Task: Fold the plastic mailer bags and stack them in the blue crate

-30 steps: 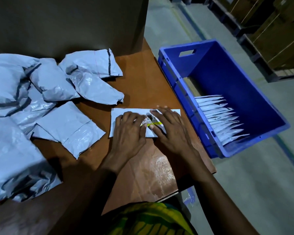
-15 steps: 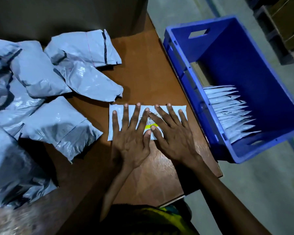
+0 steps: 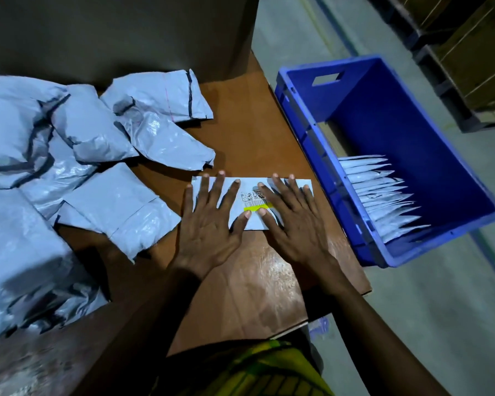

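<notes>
**A:** Start with the big things. What's there?

**B:** A brown table (image 3: pixel 240 115), with a heap of loose grey mailer bags (image 3: pixel 40 167) covering its left half. The blue crate (image 3: pixel 440 132) sits just off the table's right edge. A row of folded bags (image 3: pixel 383 201) stands on edge at its near end, and the far end is bare.

**A:** And the bag being worked on?

**B:** It's the folded mailer (image 3: pixel 250 224), a narrow white strip lying flat near the table's right side, between the heap and the crate. Both hands are on it. The left hand (image 3: pixel 212 224) and the right hand (image 3: pixel 295 221) lie palm down with the fingers straight and spread. They press and grip nothing. The thumbs almost meet over the printed label (image 3: pixel 253 197) and its yellow strip (image 3: pixel 256 206).

**A:** So which step is this?

**B:** I'd say flattening the crease, the last part of the fold. Much of the job remains, judging by the heap.

**A:** And next?

**B:** Probably pinching the strip along an edge so the fold holds, carrying it right and slotting it upright against the row. Slick plastic may spring open if it's held loosely.
</notes>
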Action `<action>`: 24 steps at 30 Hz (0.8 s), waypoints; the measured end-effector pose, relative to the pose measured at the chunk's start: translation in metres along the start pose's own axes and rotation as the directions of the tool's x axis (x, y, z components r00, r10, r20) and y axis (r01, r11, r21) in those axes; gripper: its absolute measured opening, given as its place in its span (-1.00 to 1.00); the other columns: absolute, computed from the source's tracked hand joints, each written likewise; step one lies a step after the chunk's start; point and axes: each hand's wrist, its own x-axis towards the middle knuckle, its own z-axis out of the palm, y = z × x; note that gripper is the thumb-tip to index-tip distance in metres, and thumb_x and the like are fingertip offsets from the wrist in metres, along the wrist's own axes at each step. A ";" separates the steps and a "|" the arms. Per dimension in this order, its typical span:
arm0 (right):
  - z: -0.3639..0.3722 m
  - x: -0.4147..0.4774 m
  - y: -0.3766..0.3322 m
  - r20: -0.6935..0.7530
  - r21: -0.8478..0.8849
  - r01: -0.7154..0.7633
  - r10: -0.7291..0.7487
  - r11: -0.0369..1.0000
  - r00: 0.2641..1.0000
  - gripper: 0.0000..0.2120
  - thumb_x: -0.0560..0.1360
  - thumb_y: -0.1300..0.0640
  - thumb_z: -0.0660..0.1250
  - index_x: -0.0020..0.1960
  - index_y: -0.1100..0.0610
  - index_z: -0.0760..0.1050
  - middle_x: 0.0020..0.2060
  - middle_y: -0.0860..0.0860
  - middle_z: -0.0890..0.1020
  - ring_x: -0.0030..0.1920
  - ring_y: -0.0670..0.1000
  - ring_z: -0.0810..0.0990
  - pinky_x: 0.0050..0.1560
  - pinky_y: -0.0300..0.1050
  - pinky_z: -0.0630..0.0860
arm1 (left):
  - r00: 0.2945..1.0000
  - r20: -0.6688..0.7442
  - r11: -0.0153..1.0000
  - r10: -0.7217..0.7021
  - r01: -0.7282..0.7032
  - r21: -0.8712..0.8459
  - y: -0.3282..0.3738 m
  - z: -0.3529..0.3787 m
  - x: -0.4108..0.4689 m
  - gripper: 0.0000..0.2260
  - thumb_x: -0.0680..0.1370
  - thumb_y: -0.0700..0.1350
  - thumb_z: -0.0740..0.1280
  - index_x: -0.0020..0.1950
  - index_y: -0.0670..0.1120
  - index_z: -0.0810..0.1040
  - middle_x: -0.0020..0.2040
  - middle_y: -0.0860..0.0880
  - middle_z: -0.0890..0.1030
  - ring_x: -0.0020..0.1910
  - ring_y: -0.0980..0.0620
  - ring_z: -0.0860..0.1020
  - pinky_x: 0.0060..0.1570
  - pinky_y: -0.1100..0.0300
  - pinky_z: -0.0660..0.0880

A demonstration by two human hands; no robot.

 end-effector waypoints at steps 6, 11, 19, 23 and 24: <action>0.003 -0.007 -0.006 0.038 -0.003 -0.032 0.032 0.999 0.999 -0.50 0.73 -0.25 0.04 0.65 -0.23 0.17 0.67 -0.13 0.14 0.68 -0.05 -0.08 0.64 0.20 0.03 | 0.999 -0.037 1.000 -0.022 0.022 -0.023 -0.014 0.004 -0.008 -0.40 0.68 0.27 0.09 0.66 0.02 0.25 0.68 -0.10 0.15 0.67 -0.19 0.06 0.59 -0.24 0.06; -0.007 -0.006 -0.010 0.012 0.121 -0.031 0.030 0.992 0.999 -0.41 0.67 -0.29 0.22 0.64 -0.16 0.24 0.66 -0.15 0.18 0.68 -0.08 -0.04 0.64 0.20 0.02 | 1.000 -0.003 0.999 -0.025 0.025 -0.034 -0.015 0.001 -0.006 -0.40 0.68 0.28 0.10 0.67 0.05 0.22 0.69 -0.07 0.13 0.67 -0.17 0.04 0.60 -0.22 0.03; -0.008 -0.028 0.012 -0.280 0.246 0.121 -0.049 0.962 0.959 -0.57 0.46 -0.10 0.62 0.22 0.10 0.69 0.25 0.00 0.66 0.44 0.03 0.52 0.40 0.23 0.43 | 0.996 -0.080 0.976 0.047 -0.062 -0.210 -0.008 -0.015 -0.029 -0.42 0.65 0.16 0.26 0.63 -0.01 0.31 0.66 -0.07 0.22 0.64 -0.10 0.19 0.52 -0.25 0.20; -0.009 -0.027 0.011 -0.353 0.212 0.165 -0.082 0.963 0.932 -0.68 0.54 -0.01 0.56 0.21 0.13 0.70 0.24 0.02 0.68 0.36 0.05 0.59 0.34 0.19 0.48 | 0.989 -0.134 0.963 0.066 -0.099 -0.250 -0.006 -0.018 -0.032 -0.46 0.54 0.04 0.43 0.51 -0.02 0.48 0.57 -0.09 0.38 0.50 -0.16 0.38 0.41 -0.22 0.35; -0.013 -0.025 0.012 -0.355 0.212 0.170 -0.087 0.962 0.931 -0.70 0.56 0.00 0.54 0.23 0.12 0.69 0.24 0.02 0.68 0.36 0.04 0.59 0.33 0.19 0.48 | 0.986 -0.161 0.961 0.046 -0.088 -0.262 -0.008 -0.019 -0.031 -0.51 0.52 -0.05 0.44 0.45 -0.03 0.53 0.51 -0.09 0.45 0.45 -0.17 0.44 0.35 -0.20 0.41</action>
